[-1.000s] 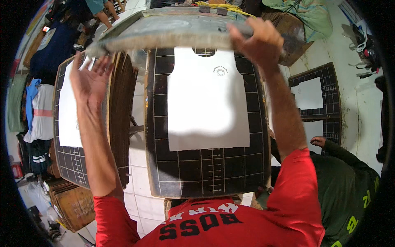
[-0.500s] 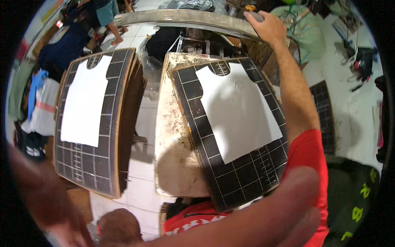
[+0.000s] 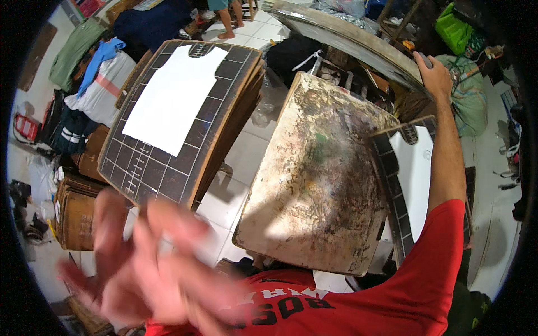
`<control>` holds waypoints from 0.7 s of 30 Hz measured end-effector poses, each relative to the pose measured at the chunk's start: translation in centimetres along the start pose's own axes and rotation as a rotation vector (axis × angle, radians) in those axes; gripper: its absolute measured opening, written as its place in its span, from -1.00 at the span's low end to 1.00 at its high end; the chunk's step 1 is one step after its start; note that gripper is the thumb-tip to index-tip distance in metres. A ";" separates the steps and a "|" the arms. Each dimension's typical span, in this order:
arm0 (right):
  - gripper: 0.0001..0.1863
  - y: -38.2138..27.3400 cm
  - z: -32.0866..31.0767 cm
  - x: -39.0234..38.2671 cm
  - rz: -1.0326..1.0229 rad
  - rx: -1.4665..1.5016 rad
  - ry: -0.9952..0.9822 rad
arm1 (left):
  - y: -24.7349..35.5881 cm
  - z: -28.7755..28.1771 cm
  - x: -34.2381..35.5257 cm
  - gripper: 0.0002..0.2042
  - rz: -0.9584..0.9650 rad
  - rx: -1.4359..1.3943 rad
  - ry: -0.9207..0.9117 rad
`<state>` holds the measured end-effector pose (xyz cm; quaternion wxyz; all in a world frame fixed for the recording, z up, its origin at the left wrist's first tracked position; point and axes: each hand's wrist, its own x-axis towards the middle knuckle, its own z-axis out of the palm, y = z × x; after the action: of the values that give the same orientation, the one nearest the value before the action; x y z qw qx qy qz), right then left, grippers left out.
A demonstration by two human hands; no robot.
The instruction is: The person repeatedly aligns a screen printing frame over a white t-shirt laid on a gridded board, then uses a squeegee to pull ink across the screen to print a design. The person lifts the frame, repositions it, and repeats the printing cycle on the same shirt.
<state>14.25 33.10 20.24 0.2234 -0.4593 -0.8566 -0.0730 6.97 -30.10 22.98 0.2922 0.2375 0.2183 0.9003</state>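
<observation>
My right hand grips the near right end of a screen printing frame, which is tilted up beyond the table; a small grey piece shows by my thumb. Blurred by motion, my left hand hangs in the air at the lower left, fingers spread and holding nothing. Between my arms lies a worn, paint-stained tabletop. To its right, a black gridded board carries a white shirt-shaped fabric piece, partly hidden by my right arm. A second white fabric piece lies on another gridded board at left.
Several boards are stacked under the left one. Cloth bundles and brown boards stand along the left. A green bag and a pale sack sit at far right. Another person's legs show at the top.
The right gridded board with its white piece has gone from the stained tabletop to its right side. My left arm has swung back to the left. The view has turned rightward.
</observation>
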 end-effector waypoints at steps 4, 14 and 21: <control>-0.10 -0.1 0.3 -0.2 0.017 -0.026 0.055 | -3.8 -14.5 1.1 -0.68 -0.055 1.478 0.193; -0.03 0.0 -0.2 0.6 0.023 -0.007 -0.044 | -4.4 -36.5 -14.3 -0.48 -0.200 2.360 -0.036; -0.11 -0.5 -0.9 -0.1 0.005 0.020 -0.003 | -2.5 -35.5 -12.6 -0.38 -0.419 2.338 -0.180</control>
<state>14.15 32.48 21.01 0.2269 -0.4592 -0.8565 -0.0635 -2.67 -45.28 -10.28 0.0543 0.3819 0.9199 0.0705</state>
